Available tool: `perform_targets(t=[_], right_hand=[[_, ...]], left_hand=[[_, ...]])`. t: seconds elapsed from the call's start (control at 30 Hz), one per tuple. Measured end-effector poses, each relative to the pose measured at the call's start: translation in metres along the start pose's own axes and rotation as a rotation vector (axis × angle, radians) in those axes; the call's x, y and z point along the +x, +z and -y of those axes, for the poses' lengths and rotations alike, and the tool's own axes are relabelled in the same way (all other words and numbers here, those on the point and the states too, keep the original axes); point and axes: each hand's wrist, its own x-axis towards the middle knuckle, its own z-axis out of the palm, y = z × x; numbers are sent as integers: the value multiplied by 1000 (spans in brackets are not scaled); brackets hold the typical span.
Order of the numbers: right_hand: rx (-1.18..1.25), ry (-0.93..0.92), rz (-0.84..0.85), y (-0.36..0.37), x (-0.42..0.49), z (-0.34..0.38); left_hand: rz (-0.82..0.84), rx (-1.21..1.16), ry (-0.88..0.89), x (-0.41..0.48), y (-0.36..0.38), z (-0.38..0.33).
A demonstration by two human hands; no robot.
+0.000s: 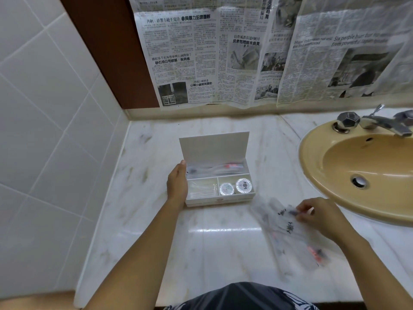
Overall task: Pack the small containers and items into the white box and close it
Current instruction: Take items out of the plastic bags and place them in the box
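**Lifting the sachets for the box**

The box (220, 186) sits open on the worktop (223, 242), lid upright, just off my left hand (177, 183), which lies flat and open against its left wall to steady it. Two tubs (235, 187) fill the near right compartment; clear packets occupy the other two.

My right hand (317, 217) has its fingertips pinched on the top end of the sachets (290, 233), which trail back toward me across the worktop. I judge it best to gather them fully before lifting, so none slides off, then lay them lengthwise in the long rear compartment and keep my left hand bracing.

The sachets are blurred; I cannot count them or read their contents. The sink (312, 175), beyond my right hand, is cut off at the frame's edge.
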Motion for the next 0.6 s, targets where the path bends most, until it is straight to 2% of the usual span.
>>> perform_targets(t=[0.13,0.27,0.43,0.6], right_hand=[[53,-65,-171,-13,6,17],[295,-234,-359,-44,6,70],[696,-490,-391,-73,14,150],[832,-643,-322,-73,31,210]], left_hand=[[9,13,1,2,-1,3],[5,20,8,3,-1,4],[3,13,13,2,-1,2],[1,3,3,2,-1,3]])
